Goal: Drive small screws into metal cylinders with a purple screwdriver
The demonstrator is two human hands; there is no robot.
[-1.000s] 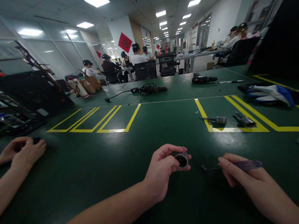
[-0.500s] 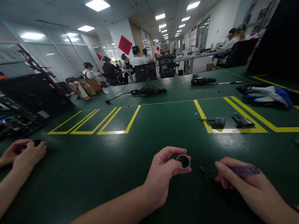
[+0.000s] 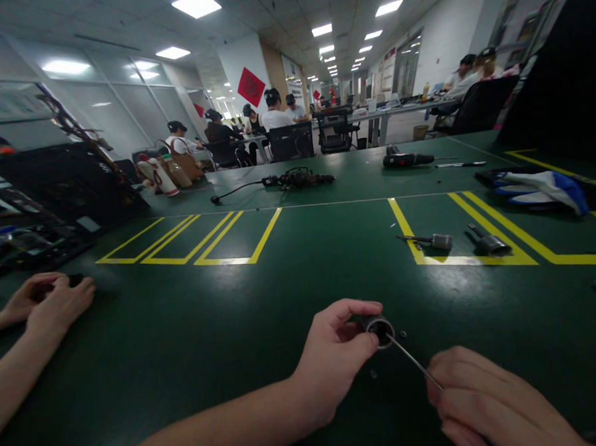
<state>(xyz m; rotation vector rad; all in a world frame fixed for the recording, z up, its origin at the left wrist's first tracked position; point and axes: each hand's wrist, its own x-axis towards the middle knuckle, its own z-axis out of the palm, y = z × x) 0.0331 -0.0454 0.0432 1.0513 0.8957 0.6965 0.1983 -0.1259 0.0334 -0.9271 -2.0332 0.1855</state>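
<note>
My left hand (image 3: 337, 354) pinches a small grey metal cylinder (image 3: 379, 328) between thumb and forefinger, its dark open end turned toward my right hand. In my right hand (image 3: 487, 403), closed low at the right, is a thin screwdriver (image 3: 415, 361); the shaft slants up and left and its tip sits in the cylinder's opening. The handle is hidden inside the fist. Two tiny dark screws (image 3: 402, 334) lie on the green table (image 3: 193, 321) beside and below the cylinder.
Another person's hands (image 3: 47, 303) rest on the table at far left, by a black toolbox (image 3: 51, 196). Two more grey cylinders (image 3: 441, 241) lie on yellow tape lines at right. A power tool (image 3: 407, 158), cable bundle (image 3: 296, 178) and blue-white gloves (image 3: 540, 187) lie farther back.
My right hand swung the screwdriver from lying level to the right of the cylinder up into its opening. My left hand shifted the cylinder slightly right and down. The neighbour's hands barely moved.
</note>
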